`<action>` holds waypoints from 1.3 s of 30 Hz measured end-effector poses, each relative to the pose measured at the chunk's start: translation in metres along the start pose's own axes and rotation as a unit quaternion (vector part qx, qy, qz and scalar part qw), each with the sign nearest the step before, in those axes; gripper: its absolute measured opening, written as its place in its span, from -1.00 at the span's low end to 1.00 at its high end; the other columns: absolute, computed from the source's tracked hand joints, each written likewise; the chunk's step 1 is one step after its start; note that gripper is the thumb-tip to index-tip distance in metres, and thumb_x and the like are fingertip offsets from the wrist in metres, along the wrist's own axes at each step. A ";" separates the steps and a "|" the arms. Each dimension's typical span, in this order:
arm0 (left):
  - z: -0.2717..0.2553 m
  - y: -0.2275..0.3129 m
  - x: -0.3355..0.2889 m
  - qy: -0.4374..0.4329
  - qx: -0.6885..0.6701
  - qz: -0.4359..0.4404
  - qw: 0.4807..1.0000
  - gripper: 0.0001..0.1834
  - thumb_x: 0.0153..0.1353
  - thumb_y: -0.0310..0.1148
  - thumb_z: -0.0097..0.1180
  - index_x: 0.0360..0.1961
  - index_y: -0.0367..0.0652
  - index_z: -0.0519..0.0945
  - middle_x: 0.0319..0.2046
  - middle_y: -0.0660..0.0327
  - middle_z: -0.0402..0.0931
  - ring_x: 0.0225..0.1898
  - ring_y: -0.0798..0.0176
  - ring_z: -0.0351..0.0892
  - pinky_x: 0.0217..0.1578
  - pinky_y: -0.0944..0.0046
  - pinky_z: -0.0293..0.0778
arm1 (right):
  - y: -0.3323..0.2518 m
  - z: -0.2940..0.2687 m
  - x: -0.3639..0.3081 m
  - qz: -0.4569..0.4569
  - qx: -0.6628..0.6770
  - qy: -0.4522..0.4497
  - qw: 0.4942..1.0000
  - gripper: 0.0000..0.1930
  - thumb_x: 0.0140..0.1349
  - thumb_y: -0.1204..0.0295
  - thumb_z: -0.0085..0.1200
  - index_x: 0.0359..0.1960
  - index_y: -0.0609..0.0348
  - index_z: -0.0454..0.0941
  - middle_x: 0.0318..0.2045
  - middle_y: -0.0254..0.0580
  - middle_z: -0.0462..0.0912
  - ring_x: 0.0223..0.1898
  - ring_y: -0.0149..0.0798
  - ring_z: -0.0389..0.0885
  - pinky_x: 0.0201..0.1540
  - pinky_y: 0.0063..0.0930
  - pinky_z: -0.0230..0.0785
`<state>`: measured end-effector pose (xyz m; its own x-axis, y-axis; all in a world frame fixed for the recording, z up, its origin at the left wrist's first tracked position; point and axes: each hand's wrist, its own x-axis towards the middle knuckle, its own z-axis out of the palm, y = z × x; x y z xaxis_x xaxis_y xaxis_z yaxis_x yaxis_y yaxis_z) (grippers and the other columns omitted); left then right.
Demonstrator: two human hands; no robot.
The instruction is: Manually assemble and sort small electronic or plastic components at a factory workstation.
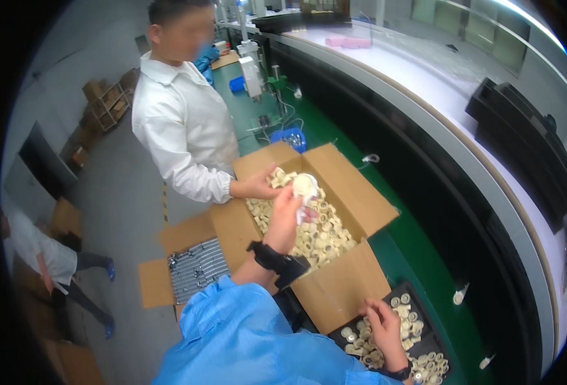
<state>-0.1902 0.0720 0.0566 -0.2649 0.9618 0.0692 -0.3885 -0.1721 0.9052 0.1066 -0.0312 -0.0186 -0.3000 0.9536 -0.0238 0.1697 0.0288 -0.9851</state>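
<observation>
My left hand (284, 221) is closed on a round cream-white piece (305, 186), held above an open cardboard box (354, 186) filled with small cream round parts (322, 237). Something thin and whitish hangs below that piece; I cannot make out what it is. My right hand (386, 330) hovers low over a black tray (438, 343) of similar cream parts (429, 367), its fingers loosely bent and apart, nothing visible in them. Close to my left hand, a co-worker's hand (256, 186) reaches over the box's far left edge.
A co-worker in a white coat (184, 122) stands at the far left of the box. A smaller carton (200, 269) of silvery metal parts lies left. Beyond are a blue bin (290, 138) and a bench machine (252, 77) on the green table (238, 112). Another person (42, 253) walks at left.
</observation>
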 end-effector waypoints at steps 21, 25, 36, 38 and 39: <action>-0.159 -0.006 0.112 0.120 -0.158 -0.151 0.968 -0.71 0.27 -0.34 -0.04 -0.13 -0.38 0.39 -0.38 0.05 0.59 -0.52 0.26 0.59 -0.52 0.40 0.61 | 0.096 -0.018 -0.032 0.118 -0.045 0.100 0.987 -0.83 0.27 0.56 -0.08 -0.20 0.41 0.50 -0.35 -0.15 0.62 -0.37 -0.38 0.61 -0.27 -0.58 0.43; -0.163 -0.009 0.115 0.153 -0.142 -0.126 0.970 -0.69 0.28 -0.32 -0.02 -0.12 -0.38 0.38 -0.38 0.04 0.58 -0.52 0.22 0.59 -0.54 0.39 0.60 | 0.092 -0.017 -0.029 0.102 -0.064 0.095 0.988 -0.83 0.27 0.55 -0.08 -0.21 0.40 0.51 -0.36 -0.15 0.62 -0.38 -0.38 0.62 -0.28 -0.57 0.44; -0.175 -0.007 0.113 0.124 -0.149 -0.157 0.968 -0.72 0.29 -0.21 -0.01 -0.27 -0.26 0.52 -0.59 0.28 0.51 -0.63 0.38 0.45 -0.67 0.52 0.36 | 0.096 -0.016 -0.028 0.105 -0.059 0.095 0.988 -0.84 0.26 0.57 -0.07 -0.20 0.41 0.51 -0.35 -0.13 0.61 -0.37 -0.34 0.63 -0.28 -0.55 0.45; -0.170 -0.007 0.113 0.135 -0.134 -0.159 0.969 -0.73 0.28 -0.23 -0.01 -0.27 -0.27 0.52 -0.61 0.30 0.49 -0.63 0.40 0.43 -0.66 0.52 0.36 | 0.095 -0.017 -0.029 0.106 -0.068 0.089 0.988 -0.84 0.26 0.58 -0.06 -0.20 0.41 0.51 -0.35 -0.12 0.61 -0.38 -0.34 0.64 -0.29 -0.55 0.45; -0.169 -0.005 0.112 0.144 -0.120 -0.161 0.969 -0.74 0.28 -0.25 -0.01 -0.26 -0.27 0.51 -0.62 0.31 0.46 -0.63 0.41 0.42 -0.66 0.53 0.35 | 0.094 -0.017 -0.028 0.107 -0.079 0.085 0.988 -0.84 0.26 0.58 -0.06 -0.21 0.41 0.51 -0.35 -0.12 0.61 -0.39 -0.33 0.64 -0.29 -0.55 0.45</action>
<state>-0.3670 0.1449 -0.0106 -0.3183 0.8805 -0.3513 -0.6768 0.0484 0.7346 0.1471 -0.0504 -0.1077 -0.0824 0.9792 -0.1856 0.3606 -0.1443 -0.9215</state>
